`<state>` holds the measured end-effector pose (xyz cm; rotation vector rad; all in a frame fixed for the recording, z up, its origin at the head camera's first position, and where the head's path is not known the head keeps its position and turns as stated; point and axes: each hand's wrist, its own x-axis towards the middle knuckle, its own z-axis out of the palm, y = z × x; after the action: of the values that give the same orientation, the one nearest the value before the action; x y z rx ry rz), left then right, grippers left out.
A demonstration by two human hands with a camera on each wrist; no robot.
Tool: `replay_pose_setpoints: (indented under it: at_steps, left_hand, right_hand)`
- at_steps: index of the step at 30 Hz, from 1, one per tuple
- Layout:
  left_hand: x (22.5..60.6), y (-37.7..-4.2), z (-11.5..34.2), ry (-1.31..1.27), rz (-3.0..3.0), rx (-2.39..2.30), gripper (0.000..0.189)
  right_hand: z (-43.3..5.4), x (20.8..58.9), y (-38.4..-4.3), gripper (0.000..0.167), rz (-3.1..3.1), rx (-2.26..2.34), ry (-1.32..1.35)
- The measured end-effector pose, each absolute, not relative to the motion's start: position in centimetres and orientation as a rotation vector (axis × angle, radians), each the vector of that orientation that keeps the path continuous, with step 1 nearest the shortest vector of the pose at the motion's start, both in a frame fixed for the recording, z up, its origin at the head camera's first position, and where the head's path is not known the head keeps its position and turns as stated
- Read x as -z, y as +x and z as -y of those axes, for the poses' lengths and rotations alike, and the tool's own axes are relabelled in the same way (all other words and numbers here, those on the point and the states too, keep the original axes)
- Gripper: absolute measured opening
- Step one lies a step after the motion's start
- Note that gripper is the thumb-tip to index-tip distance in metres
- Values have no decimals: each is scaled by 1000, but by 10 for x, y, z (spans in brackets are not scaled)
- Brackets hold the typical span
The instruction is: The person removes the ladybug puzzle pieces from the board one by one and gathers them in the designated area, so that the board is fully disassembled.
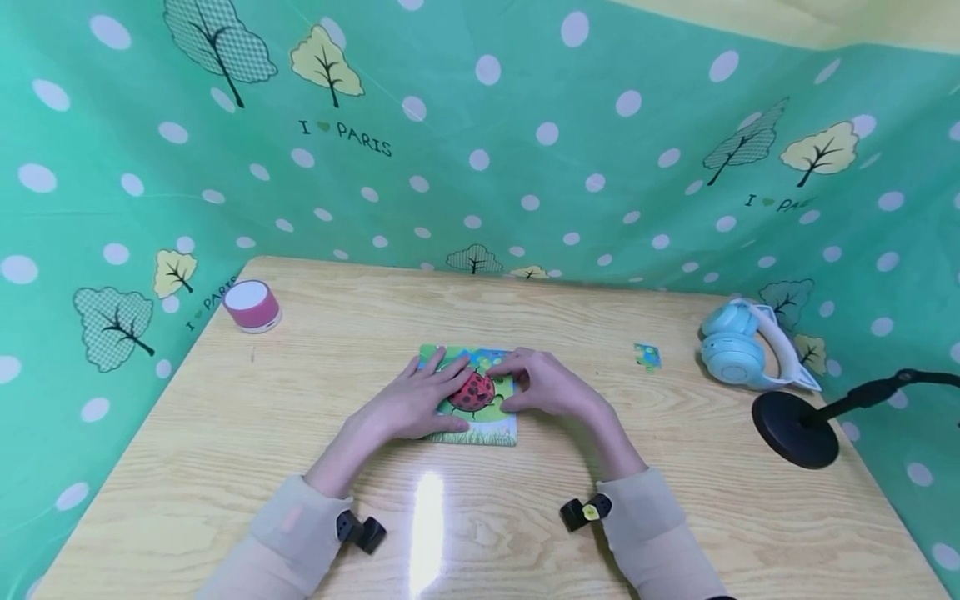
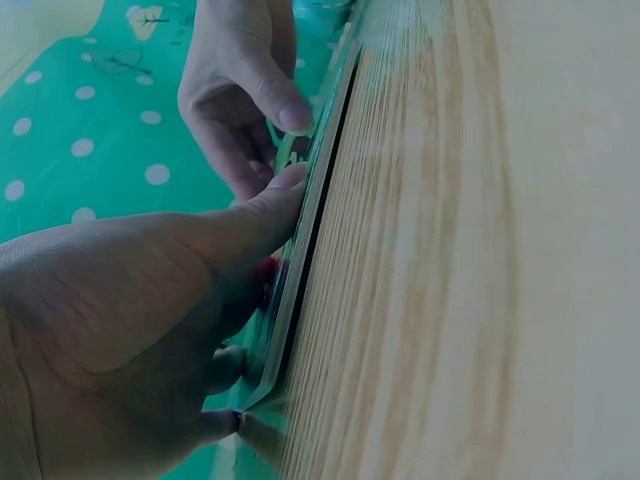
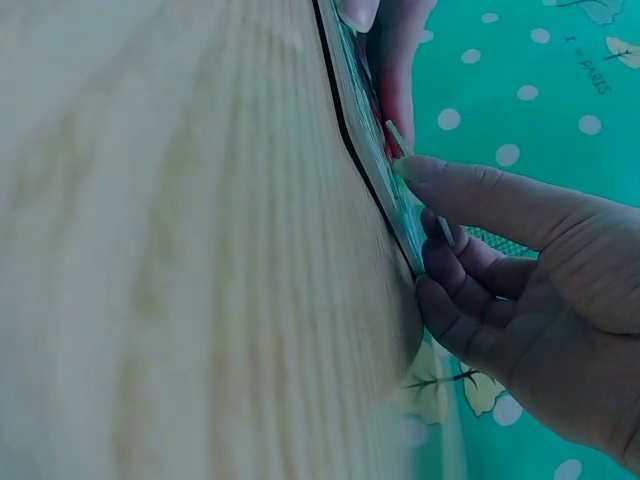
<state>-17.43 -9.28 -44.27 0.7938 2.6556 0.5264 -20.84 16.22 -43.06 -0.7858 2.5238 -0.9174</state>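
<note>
Green-bordered ladybug jigsaw puzzle (image 1: 491, 435): located mid-table on the wooden table (image 1: 337, 333), beneath both hands. Left hand (image 1: 416, 402): spread over the left part of the puzzle, fingers largely extended, grasping nothing; its thumb lies toward the near side. Right hand (image 1: 551, 385): thumb and fingers pinch 1 thin puzzle piece (image 3: 397, 138), tilted at the right part of the puzzle. 1 loose puzzle piece (image 1: 648, 356) lies on the table to the right, well apart from the puzzle and near the light-blue headphones (image 1: 731, 358).

Seating the pinched piece, as judged from this position: hold the left palm light but steady, so that neighbouring pieces do not lift. Align tabs with the opening before applying force — a forced tab may bend. Lower the raised edge until level, press with 1 fingertip, then check that the surface is flush.

Visibility limits: the right fingers cover much of the pinched piece; its print and full outline cannot be made out. Whether any tab has engaged cannot be told. Both wrist views meet the puzzle nearly edge-on — its picture is hardly readable there. At the far right, the black stand (image 1: 795, 429) is cut off by the frame.
</note>
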Motion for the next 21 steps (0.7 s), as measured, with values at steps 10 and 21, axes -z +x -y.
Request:
replay_pose_setpoints:
  at_steps: [10, 21]
  left_hand:
    - [443, -173, 94, 793, -2651, -535, 87]
    - [443, -173, 92, 804, -2650, -523, 87]
  right_hand:
    - [-179, 429, -211, 54, -2524, 992, -719]
    - [-222, 426, -212, 53, -2580, 945, -702]
